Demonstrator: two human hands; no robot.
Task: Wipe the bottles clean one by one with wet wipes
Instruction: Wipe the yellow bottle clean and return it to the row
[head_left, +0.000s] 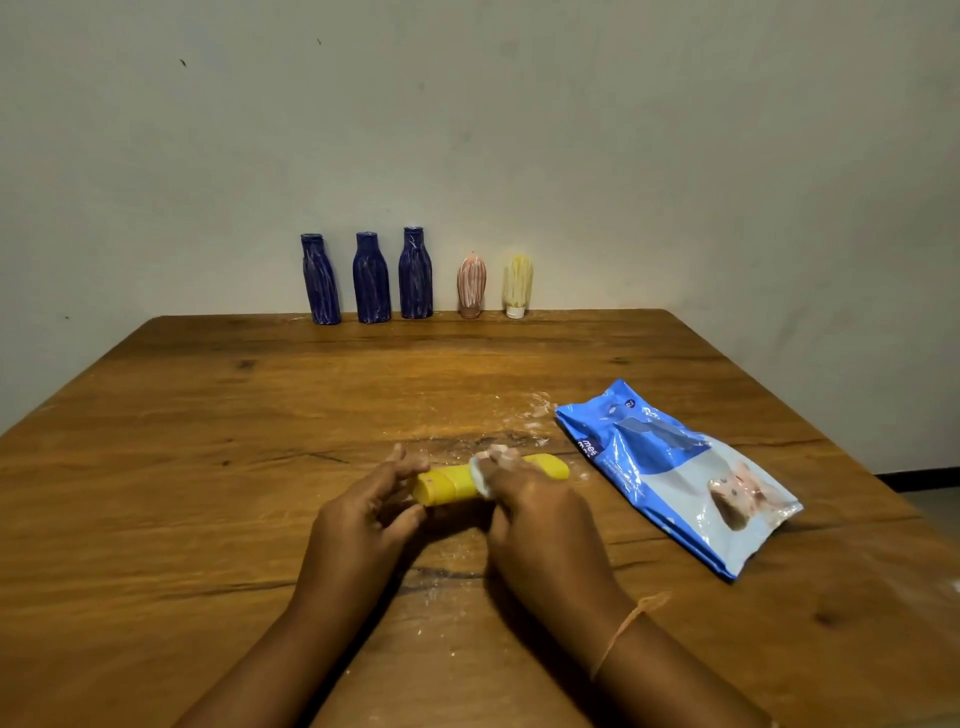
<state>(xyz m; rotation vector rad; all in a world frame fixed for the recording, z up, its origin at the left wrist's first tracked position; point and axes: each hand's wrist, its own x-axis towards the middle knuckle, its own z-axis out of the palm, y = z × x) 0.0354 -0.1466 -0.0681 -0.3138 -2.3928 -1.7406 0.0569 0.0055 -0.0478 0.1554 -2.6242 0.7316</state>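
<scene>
A: While I've got the yellow bottle (452, 480) lying on its side near the front middle of the worktop (208, 467), log this as mid-wipe on bottle one.

B: Hands?

A: My left hand (363, 512) is curled loosely around the cap end, thumb and fingers pinching it steady. My right hand (540, 514) is closed over the middle of the bottle with a white wet wipe (480, 470) bunched under the fingers, pressed on the plastic.

B: How far along?

A: Early, I'd judge. The exposed yellow parts look clean, so this one seems nearly done. Five more stand in a row at the far edge against the wall: three blue bottles (371, 278), a pink bottle (471, 286) and a pale yellow bottle (518, 285). All five show whitish streaks, so I read them as not yet wiped.

B: Anything else on the worktop?

A: White powdery smears (530, 415) just beyond the bottle, toward the pack. Not part of the task as written.

B: Any text?

A: The blue pack of wipes (675, 478) lies flat to my right, well apart from the row. I can read "me" in white on a dark patch near its left edge; the rest is too small. There's a baby picture on the lower part. No readable labels on the bottles.
</scene>
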